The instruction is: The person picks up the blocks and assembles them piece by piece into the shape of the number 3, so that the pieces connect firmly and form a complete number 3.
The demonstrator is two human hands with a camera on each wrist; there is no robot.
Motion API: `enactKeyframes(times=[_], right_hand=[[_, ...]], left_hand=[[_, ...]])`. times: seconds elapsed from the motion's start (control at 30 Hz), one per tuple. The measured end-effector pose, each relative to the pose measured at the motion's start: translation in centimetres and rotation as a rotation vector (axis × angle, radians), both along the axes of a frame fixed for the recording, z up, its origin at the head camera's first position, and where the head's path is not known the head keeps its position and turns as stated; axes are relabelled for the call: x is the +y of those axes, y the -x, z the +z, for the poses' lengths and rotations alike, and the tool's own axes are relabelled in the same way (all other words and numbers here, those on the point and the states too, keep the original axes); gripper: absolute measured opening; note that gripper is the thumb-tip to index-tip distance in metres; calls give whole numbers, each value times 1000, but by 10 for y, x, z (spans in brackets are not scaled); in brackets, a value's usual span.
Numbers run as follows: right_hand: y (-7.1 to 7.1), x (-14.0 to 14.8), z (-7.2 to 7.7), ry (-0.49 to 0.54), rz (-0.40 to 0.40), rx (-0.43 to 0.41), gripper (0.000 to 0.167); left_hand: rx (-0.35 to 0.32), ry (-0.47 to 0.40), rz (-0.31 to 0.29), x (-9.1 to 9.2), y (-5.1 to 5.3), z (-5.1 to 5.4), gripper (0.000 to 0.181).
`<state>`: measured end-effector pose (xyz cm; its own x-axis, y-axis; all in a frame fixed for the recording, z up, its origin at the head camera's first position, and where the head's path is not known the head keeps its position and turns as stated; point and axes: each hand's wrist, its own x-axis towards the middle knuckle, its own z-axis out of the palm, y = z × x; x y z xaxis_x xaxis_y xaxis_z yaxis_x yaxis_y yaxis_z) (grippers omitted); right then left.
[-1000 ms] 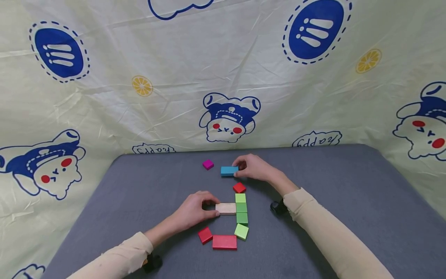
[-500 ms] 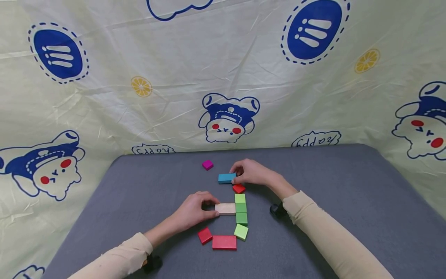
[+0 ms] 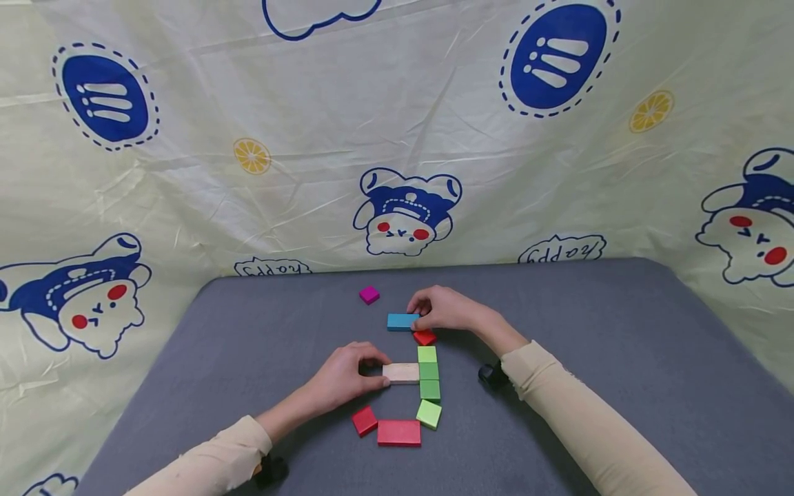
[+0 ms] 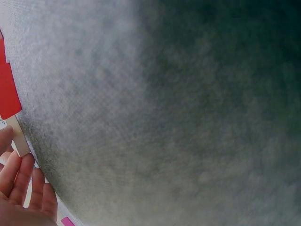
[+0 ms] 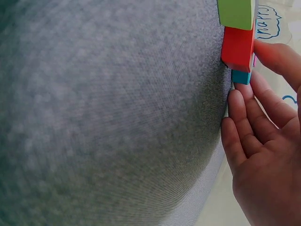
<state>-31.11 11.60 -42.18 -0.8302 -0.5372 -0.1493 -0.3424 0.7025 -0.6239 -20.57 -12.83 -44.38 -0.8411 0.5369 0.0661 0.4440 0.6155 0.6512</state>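
Note:
At the far side of the block layout, my right hand (image 3: 449, 308) pinches the right end of a blue block (image 3: 402, 322) between thumb and fingers. Just in front of that block lies a small red block (image 3: 424, 337), turned at an angle. My left hand (image 3: 347, 372) holds the left end of a pale wooden block (image 3: 401, 373) with thumb and fingers. The wooden block's right end meets a column of green blocks (image 3: 429, 372). In the right wrist view, the red block (image 5: 237, 49) partly hides the blue block (image 5: 241, 76).
A magenta block (image 3: 369, 295) lies apart at the back left. Nearer the front are a long red block (image 3: 399, 433), a tilted red square (image 3: 364, 421) and a tilted light green block (image 3: 429, 414). A printed curtain (image 3: 310, 207) hangs behind the grey table (image 3: 558, 303).
My right hand has drawn the blue block nearer and slightly left, up close to the small red block. The left hand and the wooden block have stayed in place.

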Motion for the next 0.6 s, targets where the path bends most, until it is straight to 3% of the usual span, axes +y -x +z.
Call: enactKeyframes(times=[0.6], right_hand=[[-2, 0, -2, 22, 16, 18, 14]], left_hand=[[-14, -5, 5, 0, 0, 0, 23]])
